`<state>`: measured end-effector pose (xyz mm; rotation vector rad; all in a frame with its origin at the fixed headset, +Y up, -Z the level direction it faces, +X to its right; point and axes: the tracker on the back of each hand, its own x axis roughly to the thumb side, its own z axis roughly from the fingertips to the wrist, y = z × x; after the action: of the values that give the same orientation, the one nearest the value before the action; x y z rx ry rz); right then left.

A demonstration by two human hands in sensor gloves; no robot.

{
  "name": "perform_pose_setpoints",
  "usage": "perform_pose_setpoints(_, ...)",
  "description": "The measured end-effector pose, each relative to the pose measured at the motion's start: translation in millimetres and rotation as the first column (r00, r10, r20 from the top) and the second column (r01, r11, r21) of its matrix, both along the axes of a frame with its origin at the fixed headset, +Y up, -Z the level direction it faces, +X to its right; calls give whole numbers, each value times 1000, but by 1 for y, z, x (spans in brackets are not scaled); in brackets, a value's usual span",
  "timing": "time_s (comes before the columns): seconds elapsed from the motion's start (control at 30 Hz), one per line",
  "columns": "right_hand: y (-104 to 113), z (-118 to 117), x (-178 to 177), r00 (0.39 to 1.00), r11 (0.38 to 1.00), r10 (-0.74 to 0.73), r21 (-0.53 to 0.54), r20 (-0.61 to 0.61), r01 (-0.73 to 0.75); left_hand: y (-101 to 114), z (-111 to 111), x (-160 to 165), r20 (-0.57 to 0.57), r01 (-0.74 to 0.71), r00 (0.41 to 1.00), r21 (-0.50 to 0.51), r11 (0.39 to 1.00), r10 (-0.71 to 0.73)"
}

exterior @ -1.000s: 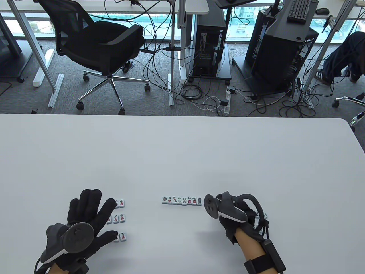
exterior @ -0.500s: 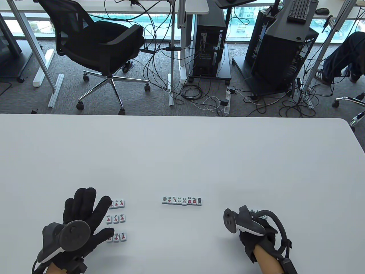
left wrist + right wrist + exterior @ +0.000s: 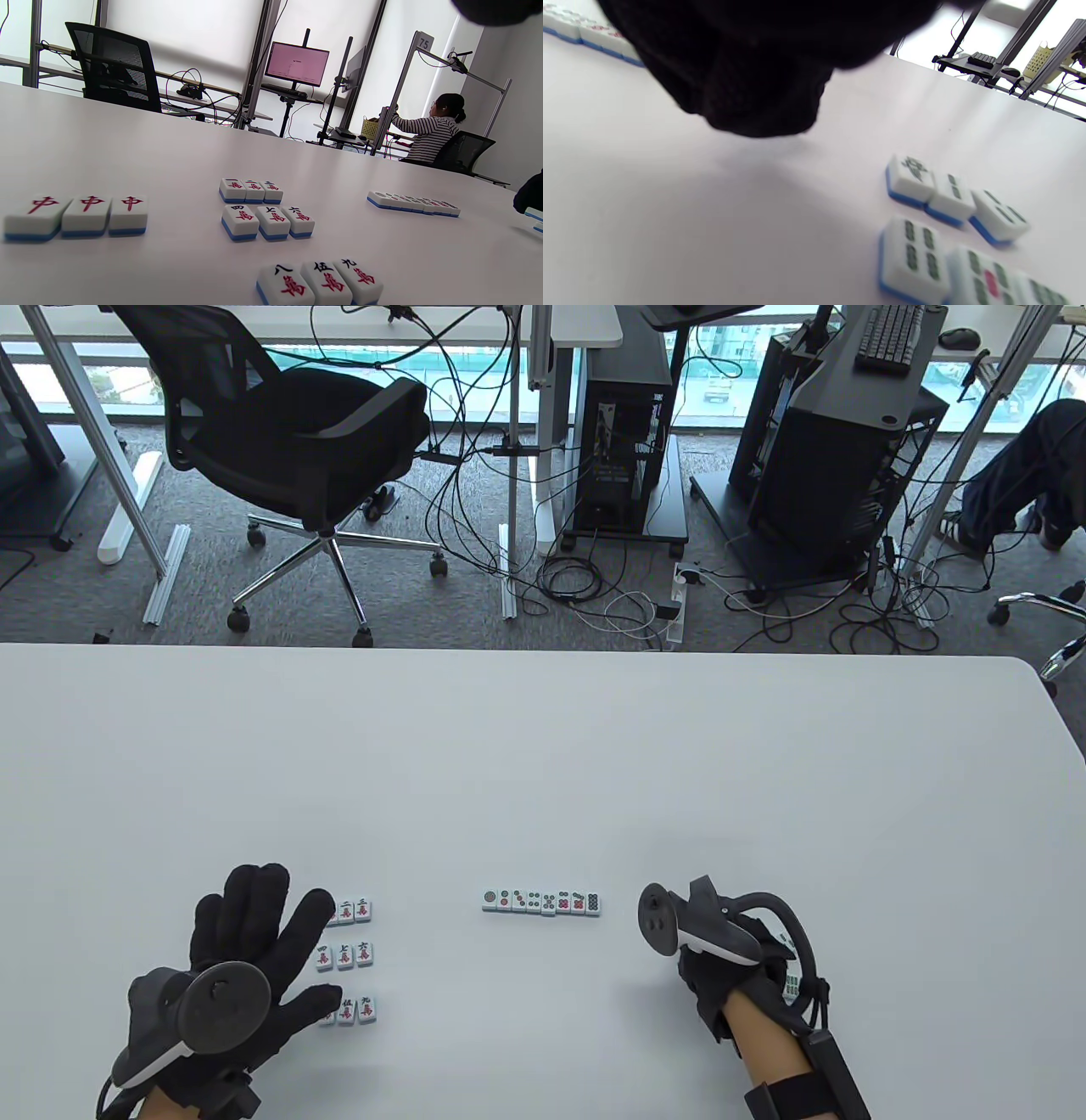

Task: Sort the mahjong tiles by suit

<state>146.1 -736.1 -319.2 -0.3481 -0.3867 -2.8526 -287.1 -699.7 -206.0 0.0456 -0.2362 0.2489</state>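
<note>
Bamboo tiles [image 3: 950,237] beside right hand [image 3: 730,959]

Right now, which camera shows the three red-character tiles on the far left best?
The left wrist view: the three red-character tiles sit unobstructed in a row there. In the table view the left hand covers them. The right wrist view does not show them.

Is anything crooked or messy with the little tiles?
Mostly tidy. Only the green bamboo-marked tiles by the right hand look uneven: in the right wrist view, the last white tile of the far row sits turned askew. The character tiles and dot row lie straight.
</note>
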Motion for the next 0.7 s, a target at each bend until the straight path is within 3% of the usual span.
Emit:
perform_pose_setpoints(0.27, -15, -20, -47, 990, 990, 1, 143, -142, 20, 0, 1, 1, 8, -2, 1000, 9, 1000, 2)
perform_pose_setpoints(0.7, -30, -29, -60, 989, 993, -6, 114, -146, 23, 0, 2, 2, 19, -1, 1000, 13, 1000, 1)
